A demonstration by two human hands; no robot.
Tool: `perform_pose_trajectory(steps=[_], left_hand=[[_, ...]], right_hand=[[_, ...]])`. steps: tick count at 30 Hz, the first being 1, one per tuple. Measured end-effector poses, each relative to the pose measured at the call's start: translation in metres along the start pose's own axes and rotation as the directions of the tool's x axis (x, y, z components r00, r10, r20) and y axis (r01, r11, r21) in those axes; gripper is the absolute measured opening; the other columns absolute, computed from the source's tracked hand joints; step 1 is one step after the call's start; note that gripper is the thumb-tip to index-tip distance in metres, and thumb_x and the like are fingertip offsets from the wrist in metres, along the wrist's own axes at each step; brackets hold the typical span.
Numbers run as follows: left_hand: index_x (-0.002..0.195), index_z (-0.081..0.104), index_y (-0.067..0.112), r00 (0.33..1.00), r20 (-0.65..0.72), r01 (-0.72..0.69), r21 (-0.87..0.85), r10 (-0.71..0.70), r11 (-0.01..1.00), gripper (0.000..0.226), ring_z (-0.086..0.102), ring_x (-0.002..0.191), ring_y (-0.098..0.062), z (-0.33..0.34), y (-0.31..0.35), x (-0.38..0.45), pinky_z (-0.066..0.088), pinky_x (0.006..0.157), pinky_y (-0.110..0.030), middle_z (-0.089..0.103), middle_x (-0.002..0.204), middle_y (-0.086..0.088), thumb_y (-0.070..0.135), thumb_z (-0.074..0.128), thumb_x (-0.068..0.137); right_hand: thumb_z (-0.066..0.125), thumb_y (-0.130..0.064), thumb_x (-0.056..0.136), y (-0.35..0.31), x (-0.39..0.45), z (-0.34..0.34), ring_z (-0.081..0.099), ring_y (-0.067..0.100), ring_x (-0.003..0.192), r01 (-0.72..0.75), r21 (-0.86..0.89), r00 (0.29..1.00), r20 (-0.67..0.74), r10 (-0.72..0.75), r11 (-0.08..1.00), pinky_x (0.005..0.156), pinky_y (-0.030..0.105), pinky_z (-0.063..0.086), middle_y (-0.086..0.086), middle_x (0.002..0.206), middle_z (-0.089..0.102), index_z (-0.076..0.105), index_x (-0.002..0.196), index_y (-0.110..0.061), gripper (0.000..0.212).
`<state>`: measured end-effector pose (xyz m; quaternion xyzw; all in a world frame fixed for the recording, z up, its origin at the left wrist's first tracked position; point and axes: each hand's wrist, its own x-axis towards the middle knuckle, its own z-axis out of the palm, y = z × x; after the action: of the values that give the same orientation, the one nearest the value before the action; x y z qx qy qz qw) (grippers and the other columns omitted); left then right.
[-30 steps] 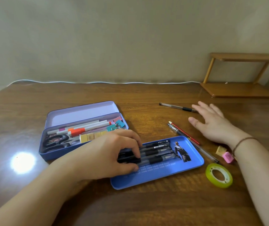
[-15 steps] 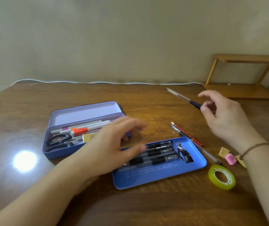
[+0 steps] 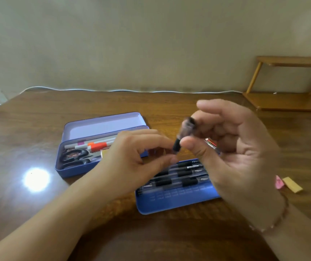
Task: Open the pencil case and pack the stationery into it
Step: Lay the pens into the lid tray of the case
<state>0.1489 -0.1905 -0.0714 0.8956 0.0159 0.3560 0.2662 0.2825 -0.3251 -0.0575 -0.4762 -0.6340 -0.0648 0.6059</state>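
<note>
Right hand [image 3: 232,147] pinches one pen [image 3: 184,135]; left hand [image 3: 132,159] loosely open; roughly four pens [image 3: 181,174] in tray [image 3: 169,204].

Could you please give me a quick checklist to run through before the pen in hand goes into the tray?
1. Pen held by right hand: ok.
2. Left hand free to help: ok.
3. Tray open and reachable: ok.
4. Room beside the pens already in tray: cannot tell, hands hide part.
5. Pen lined up with the tray: not ok, points at the camera.
6. Pen cap on: cannot tell, blurred.
</note>
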Motion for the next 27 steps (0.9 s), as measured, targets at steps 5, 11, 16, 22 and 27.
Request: perform_pose_trajectory(steps=[5, 11, 16, 22, 27], left_hand=[[0.097, 0.074, 0.021, 0.974, -0.156, 0.108, -0.318, -0.164, 0.942, 0.023, 0.075, 0.081, -0.010, 0.002, 0.000, -0.001, 0.058, 0.073, -0.022, 0.078, 0.092, 0.007, 0.020, 0.079, 0.075], [0.088, 0.073, 0.003, 0.947, -0.172, 0.117, -0.605, -0.273, 0.787, 0.021, 0.076, 0.075, -0.016, 0.005, 0.003, 0.000, 0.059, 0.070, -0.023, 0.078, 0.081, -0.001, 0.008, 0.074, 0.068], [0.092, 0.078, 0.018, 0.956, 0.009, 0.262, -0.475, -0.294, 0.840, 0.025, 0.075, 0.084, -0.012, -0.004, -0.004, 0.001, 0.057, 0.076, -0.021, 0.079, 0.089, 0.004, 0.005, 0.082, 0.071], [0.084, 0.077, 0.022, 0.972, 0.171, 0.129, 0.185, -0.161, 0.974, 0.018, 0.065, 0.082, -0.008, -0.017, -0.028, -0.003, 0.052, 0.075, -0.021, 0.071, 0.088, 0.011, 0.006, 0.081, 0.076], [0.083, 0.078, 0.023, 0.942, 0.283, 0.114, 0.228, -0.178, 0.967, 0.011, 0.062, 0.087, -0.004, -0.018, -0.029, -0.004, 0.047, 0.078, -0.018, 0.069, 0.089, 0.012, 0.015, 0.082, 0.077]], right_hand=[[0.074, -0.020, 0.084, 0.012, 0.003, -0.001, 0.064, 0.011, 0.086, -0.007, -0.243, 0.980, 0.189, 0.055, 0.970, 0.070, 0.029, 0.054, -0.003, 0.100, 0.069, 0.068, 0.110, -0.013, 0.028], [0.076, -0.014, 0.083, 0.017, 0.004, -0.009, 0.065, 0.010, 0.085, 0.033, -0.325, 0.971, 0.236, 0.047, 0.945, 0.074, 0.024, 0.052, -0.003, 0.091, 0.071, 0.074, 0.100, -0.012, 0.018], [0.073, -0.016, 0.083, 0.016, 0.009, -0.029, 0.063, 0.007, 0.080, -0.023, -0.393, 0.900, 0.392, 0.190, 0.919, 0.070, 0.017, 0.050, -0.011, 0.086, 0.068, 0.074, 0.099, -0.021, 0.016], [0.072, -0.031, 0.084, 0.020, 0.009, -0.053, 0.059, 0.000, 0.090, -0.023, -0.599, 0.614, 0.624, 0.484, 0.801, 0.078, 0.029, 0.053, -0.024, 0.090, 0.063, 0.073, 0.092, -0.038, 0.011], [0.067, -0.039, 0.086, 0.015, 0.007, -0.041, 0.057, 0.001, 0.092, 0.015, -0.647, 0.531, 0.651, 0.542, 0.762, 0.081, 0.030, 0.051, -0.024, 0.095, 0.060, 0.071, 0.100, -0.038, 0.014]])
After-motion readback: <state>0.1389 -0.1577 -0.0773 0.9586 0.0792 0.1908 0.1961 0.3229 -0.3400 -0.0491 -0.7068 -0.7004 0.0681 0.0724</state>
